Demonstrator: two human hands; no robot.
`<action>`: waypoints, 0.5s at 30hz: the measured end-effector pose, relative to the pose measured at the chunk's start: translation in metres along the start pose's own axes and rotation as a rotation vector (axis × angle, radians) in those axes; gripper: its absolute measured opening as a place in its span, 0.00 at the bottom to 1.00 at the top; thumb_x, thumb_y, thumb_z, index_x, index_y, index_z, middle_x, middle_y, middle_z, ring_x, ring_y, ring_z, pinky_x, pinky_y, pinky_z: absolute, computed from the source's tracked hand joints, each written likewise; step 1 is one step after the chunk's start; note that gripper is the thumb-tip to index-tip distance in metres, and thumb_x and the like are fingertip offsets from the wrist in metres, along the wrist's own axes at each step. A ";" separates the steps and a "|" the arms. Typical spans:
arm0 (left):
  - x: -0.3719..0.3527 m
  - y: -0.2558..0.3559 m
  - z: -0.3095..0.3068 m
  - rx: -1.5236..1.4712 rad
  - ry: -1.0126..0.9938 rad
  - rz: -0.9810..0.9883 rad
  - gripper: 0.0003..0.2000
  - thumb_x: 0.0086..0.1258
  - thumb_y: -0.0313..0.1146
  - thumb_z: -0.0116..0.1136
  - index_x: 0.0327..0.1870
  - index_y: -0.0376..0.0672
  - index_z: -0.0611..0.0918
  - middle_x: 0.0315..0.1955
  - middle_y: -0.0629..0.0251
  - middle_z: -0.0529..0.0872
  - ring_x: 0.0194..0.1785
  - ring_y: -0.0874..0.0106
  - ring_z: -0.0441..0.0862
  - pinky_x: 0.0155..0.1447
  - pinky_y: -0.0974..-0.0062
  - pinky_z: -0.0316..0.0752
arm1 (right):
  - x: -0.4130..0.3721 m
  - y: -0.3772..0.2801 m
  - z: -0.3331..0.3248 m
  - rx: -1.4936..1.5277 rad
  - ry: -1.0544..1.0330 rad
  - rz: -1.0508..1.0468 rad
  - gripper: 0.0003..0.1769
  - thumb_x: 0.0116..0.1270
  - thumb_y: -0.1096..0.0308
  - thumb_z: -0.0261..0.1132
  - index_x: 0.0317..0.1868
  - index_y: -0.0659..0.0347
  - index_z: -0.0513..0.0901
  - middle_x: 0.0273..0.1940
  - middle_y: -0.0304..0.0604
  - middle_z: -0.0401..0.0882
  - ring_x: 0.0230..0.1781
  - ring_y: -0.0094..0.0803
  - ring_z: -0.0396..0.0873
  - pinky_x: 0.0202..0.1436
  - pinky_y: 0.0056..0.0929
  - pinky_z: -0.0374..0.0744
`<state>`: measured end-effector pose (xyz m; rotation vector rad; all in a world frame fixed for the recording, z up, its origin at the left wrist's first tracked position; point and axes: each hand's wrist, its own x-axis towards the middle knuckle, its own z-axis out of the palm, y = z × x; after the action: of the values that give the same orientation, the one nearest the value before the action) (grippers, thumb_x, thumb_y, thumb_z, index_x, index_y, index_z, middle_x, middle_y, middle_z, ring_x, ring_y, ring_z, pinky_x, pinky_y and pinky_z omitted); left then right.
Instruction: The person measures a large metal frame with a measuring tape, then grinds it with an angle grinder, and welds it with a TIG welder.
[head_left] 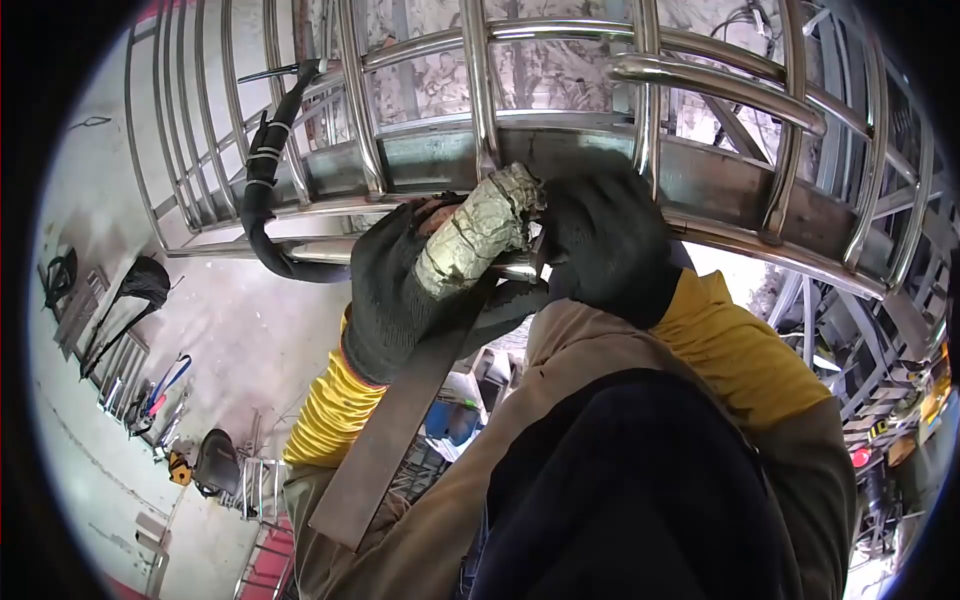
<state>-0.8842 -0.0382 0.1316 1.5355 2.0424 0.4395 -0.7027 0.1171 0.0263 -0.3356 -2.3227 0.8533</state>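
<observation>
My left hand (385,285), in a black knit glove, is closed around a thick cylinder (475,235) with a crinkled silver, foil-like wrapping. A long flat grey-brown strip (385,440) runs from under the same hand down toward my lap; its upper end is hidden. My right hand (615,245), also in a black glove, is closed with its fingers curled at the far end of the cylinder. What those fingers pinch is hidden in dark shadow. Both hands are close together in front of a shiny metal railing (480,80).
Over the railing's left part hangs a black torch-like handle with a thick cable (262,185). On the floor at left lie a black bag (147,280), a dark backpack-like item (215,462) and tools. Metal bars (850,310) are piled at right.
</observation>
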 end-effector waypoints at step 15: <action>-0.020 -0.003 -0.051 0.800 0.039 0.015 0.38 0.67 0.35 0.75 0.79 0.45 0.73 0.76 0.40 0.71 0.75 0.43 0.76 0.75 0.55 0.75 | -0.004 0.003 0.016 -0.046 0.030 -0.019 0.16 0.57 0.69 0.71 0.47 0.61 0.86 0.47 0.50 0.86 0.48 0.47 0.86 0.53 0.43 0.85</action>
<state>-0.9130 -0.0553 0.1751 1.9729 2.3789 -0.4123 -0.7094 0.1096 0.0134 -0.3428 -2.3174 0.7810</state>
